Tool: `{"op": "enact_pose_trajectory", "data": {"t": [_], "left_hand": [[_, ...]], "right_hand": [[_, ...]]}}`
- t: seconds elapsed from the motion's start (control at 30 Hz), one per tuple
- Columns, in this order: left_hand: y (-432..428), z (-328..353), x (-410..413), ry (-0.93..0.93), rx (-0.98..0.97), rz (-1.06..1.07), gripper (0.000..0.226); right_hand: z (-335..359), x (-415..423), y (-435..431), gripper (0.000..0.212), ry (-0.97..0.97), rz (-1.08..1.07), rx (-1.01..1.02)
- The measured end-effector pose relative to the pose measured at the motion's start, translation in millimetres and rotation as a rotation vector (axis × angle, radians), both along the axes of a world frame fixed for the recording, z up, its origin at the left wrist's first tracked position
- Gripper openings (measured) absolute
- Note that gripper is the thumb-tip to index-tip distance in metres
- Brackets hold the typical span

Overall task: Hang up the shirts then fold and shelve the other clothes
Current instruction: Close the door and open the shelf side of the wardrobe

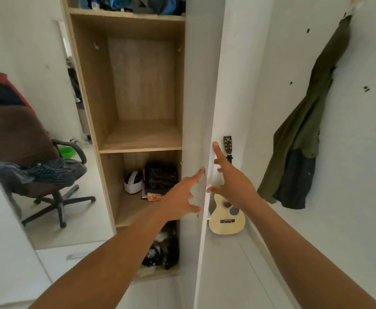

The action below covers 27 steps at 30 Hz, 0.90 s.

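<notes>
A wooden wardrobe point(88, 90) stands open ahead, its white door point(204, 85) swung out edge-on toward me. My left hand point(180, 199) reaches with spread, straight fingers to the inner face of the door. On the outer side, my right hand point(231, 184) has its fingers spread against the door's edge. Neither hand holds anything. The middle shelf point(142, 139) is bare. Blue and dark clothes point(133, 4) fill the top shelf. A pile of clothes point(39, 172) lies on an office chair at the left.
The office chair point(55, 197) has red and brown garments over its back. A small guitar point(227, 217) leans on the wall behind the door. An olive jacket point(305, 130) hangs on the right wall. The lower shelf holds a white helmet point(133, 181) and a dark bag point(160, 177).
</notes>
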State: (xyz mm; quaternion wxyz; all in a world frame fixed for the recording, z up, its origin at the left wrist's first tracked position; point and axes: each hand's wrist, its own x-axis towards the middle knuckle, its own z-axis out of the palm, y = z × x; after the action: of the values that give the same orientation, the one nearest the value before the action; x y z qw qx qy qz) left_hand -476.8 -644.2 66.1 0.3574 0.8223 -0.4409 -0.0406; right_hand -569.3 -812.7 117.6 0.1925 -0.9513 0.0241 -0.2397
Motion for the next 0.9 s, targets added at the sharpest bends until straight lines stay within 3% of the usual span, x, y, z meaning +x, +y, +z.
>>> {"op": "enact_pose_trajectory", "data": {"t": [0.1, 0.23, 0.4, 0.6, 0.83, 0.9], "left_hand": [[-38, 1, -6, -0.029, 0.028, 0.005, 0.118], [-87, 4, -7, -0.086, 0.074, -0.027, 0.118], [-128, -3, -5, -0.106, 0.096, -0.01, 0.121], [-118, -2, -4, -0.167, 0.151, 0.052, 0.118], [-62, -2, -1, -0.154, 0.185, 0.222, 0.108], [-31, -13, 1, -0.134, 0.255, 0.321, 0.109]], "right_hand": [[-8, -1, -34, 0.136, 0.013, -0.041, 0.055], [-16, -2, -82, 0.125, -0.009, -0.066, 0.156], [-17, 6, -126, 0.136, 0.004, -0.103, 0.105], [-13, 1, -121, 0.132, 0.029, -0.058, 0.048], [-45, -11, -72, 0.085, -0.274, 0.027, 0.121], [-61, -4, -45, 0.073, -0.203, 0.138, 0.087]]}}
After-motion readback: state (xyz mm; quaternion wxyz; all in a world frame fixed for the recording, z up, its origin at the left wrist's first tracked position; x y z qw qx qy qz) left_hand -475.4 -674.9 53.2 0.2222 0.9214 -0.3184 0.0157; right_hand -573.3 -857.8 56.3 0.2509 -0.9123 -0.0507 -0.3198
